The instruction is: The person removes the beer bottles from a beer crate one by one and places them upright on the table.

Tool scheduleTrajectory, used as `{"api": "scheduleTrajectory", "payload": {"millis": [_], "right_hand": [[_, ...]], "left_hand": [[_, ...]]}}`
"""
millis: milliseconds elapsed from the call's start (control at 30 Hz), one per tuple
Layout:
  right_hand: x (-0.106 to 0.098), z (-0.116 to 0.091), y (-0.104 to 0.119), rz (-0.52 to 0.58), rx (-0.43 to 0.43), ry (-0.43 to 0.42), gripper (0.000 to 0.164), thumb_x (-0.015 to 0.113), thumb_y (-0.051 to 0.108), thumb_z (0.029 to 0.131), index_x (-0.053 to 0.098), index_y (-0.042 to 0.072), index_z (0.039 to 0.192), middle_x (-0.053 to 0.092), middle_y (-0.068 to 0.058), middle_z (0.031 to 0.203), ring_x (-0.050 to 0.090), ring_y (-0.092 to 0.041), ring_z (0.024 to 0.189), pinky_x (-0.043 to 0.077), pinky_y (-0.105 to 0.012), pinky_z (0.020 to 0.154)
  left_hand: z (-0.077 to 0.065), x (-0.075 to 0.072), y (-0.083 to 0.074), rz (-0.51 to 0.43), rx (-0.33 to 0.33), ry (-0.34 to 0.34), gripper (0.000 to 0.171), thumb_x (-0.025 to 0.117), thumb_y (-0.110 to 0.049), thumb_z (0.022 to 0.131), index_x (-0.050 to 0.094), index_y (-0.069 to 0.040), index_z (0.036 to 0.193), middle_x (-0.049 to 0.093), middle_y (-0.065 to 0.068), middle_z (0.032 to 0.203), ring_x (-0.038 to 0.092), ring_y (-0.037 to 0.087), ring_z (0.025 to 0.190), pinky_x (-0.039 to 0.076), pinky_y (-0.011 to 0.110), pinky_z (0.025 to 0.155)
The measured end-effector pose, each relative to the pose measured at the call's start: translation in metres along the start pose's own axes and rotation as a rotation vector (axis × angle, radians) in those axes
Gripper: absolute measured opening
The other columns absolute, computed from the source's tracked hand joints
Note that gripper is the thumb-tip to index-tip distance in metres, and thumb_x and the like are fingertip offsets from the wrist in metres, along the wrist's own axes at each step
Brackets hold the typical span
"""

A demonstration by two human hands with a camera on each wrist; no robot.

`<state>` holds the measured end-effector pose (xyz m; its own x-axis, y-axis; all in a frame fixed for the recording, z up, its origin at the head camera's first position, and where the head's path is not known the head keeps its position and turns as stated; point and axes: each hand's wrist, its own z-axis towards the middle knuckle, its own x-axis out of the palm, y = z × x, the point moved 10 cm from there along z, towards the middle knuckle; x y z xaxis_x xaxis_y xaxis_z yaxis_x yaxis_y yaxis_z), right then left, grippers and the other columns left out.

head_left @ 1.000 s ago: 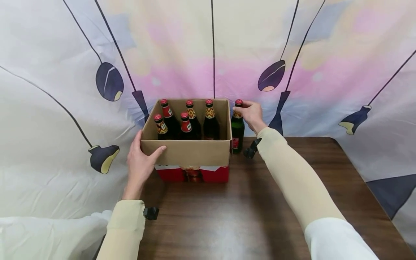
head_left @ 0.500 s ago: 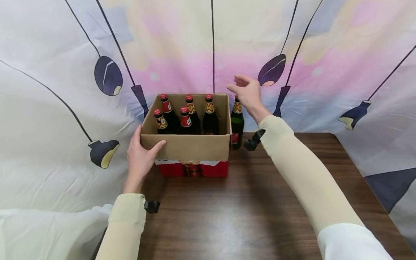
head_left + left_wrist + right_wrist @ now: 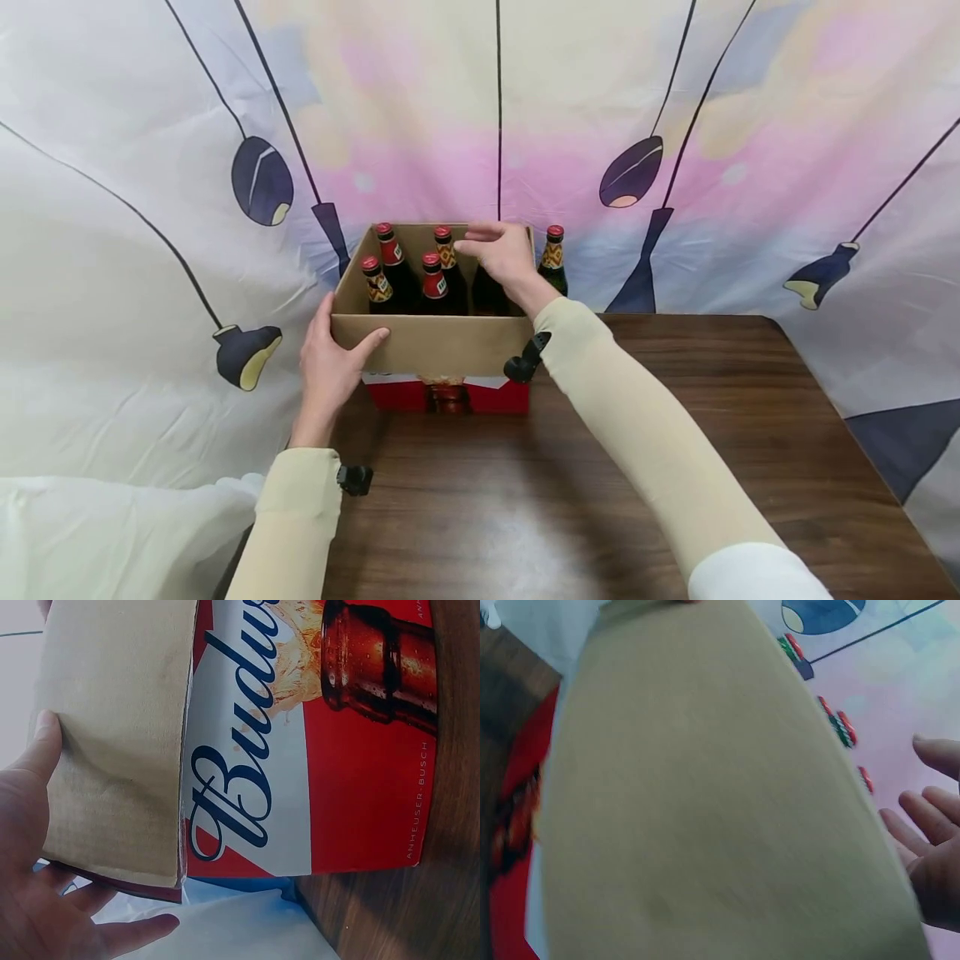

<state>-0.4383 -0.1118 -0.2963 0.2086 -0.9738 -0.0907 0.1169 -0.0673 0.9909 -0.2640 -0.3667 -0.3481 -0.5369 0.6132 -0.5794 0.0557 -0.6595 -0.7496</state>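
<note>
A cardboard beer carton [image 3: 450, 346] stands at the far side of the table, its plain brown flap folded down over a red and white printed front. My left hand [image 3: 330, 371] grips its front left corner; in the left wrist view the thumb [image 3: 46, 739] lies on the brown flap and the fingers reach round the side. Inside stand several dark beer bottles with red caps, such as the front red-labelled bottle [image 3: 435, 283]. Above the carton's right half hovers my right hand [image 3: 506, 258], fingers loosely extended, partly hiding a bottle [image 3: 486, 292]. Another beer bottle [image 3: 553, 258] stands outside, right of the carton.
The dark wooden table [image 3: 675, 400] extends in front of the carton and to its right. A printed cloth backdrop [image 3: 420, 108] hangs right behind it. White fabric [image 3: 120, 533] lies at the lower left.
My right hand has let go of the bottle outside the carton, risen and moved left over the carton. The left hand keeps its grip on the corner.
</note>
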Motion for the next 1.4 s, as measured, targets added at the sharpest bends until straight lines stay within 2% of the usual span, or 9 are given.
{"api": "scheduleTrajectory", "payload": {"millis": [133,300,467,667,933,1233,1400], "right_hand": [[0.016,-0.004,-0.014,0.002,0.078,0.042,0.046,0.083,0.013,0.092,0.07,0.003,0.135,0.074,-0.014,0.132,0.071,-0.027,0.12,0.059,-0.037,0.097],[0.032,-0.008,-0.023,-0.02,0.166,0.079,0.044,0.083,0.015,0.092,0.072,0.006,0.135,0.071,-0.01,0.137,0.068,-0.027,0.124,0.058,-0.041,0.104],[0.05,-0.008,-0.025,-0.112,0.228,0.132,0.046,0.083,0.021,0.093,0.071,0.011,0.137,0.071,-0.007,0.139,0.066,-0.024,0.129,0.058,-0.041,0.104],[0.056,-0.005,-0.036,-0.205,0.306,0.141,0.051,0.084,0.021,0.092,0.069,0.015,0.141,0.063,-0.007,0.149,0.062,-0.027,0.131,0.057,-0.05,0.105],[0.064,-0.004,-0.05,-0.242,0.344,0.197,0.058,0.081,0.026,0.095,0.063,0.016,0.149,0.06,-0.008,0.153,0.056,-0.03,0.139,0.051,-0.056,0.111],[0.065,-0.003,-0.051,-0.205,0.35,0.182,0.06,0.08,0.029,0.096,0.06,0.02,0.152,0.051,-0.007,0.162,0.051,-0.03,0.146,0.047,-0.055,0.117],[0.061,0.0,-0.048,-0.198,0.326,0.152,0.058,0.082,0.028,0.094,0.063,0.02,0.149,0.054,-0.006,0.16,0.049,-0.029,0.147,0.046,-0.051,0.119]], "left_hand": [[0.002,0.002,-0.001,-0.001,-0.004,0.008,0.097,0.085,-0.039,0.09,0.031,-0.019,0.167,0.042,0.017,0.166,0.043,0.041,0.148,0.035,0.064,0.122],[0.004,0.001,-0.002,0.002,0.005,-0.005,0.097,0.086,-0.038,0.089,0.031,-0.017,0.167,0.041,0.017,0.166,0.042,0.041,0.149,0.034,0.063,0.123],[0.004,-0.005,-0.004,0.002,0.018,-0.039,0.096,0.087,-0.034,0.089,0.033,-0.016,0.166,0.043,0.019,0.165,0.043,0.042,0.149,0.033,0.063,0.123],[0.004,-0.001,-0.004,-0.002,0.014,-0.031,0.097,0.087,-0.035,0.089,0.033,-0.015,0.166,0.042,0.019,0.166,0.043,0.042,0.149,0.034,0.062,0.124],[-0.001,0.002,0.001,-0.006,-0.006,-0.015,0.097,0.086,-0.035,0.09,0.031,-0.016,0.167,0.041,0.019,0.166,0.042,0.042,0.148,0.034,0.064,0.123],[-0.003,0.003,0.003,-0.015,-0.021,-0.009,0.098,0.085,-0.036,0.09,0.029,-0.018,0.168,0.039,0.018,0.167,0.042,0.041,0.149,0.034,0.064,0.123],[-0.002,0.002,0.001,-0.015,-0.014,-0.008,0.098,0.085,-0.036,0.09,0.029,-0.017,0.168,0.04,0.018,0.167,0.042,0.042,0.149,0.034,0.065,0.123]]}}
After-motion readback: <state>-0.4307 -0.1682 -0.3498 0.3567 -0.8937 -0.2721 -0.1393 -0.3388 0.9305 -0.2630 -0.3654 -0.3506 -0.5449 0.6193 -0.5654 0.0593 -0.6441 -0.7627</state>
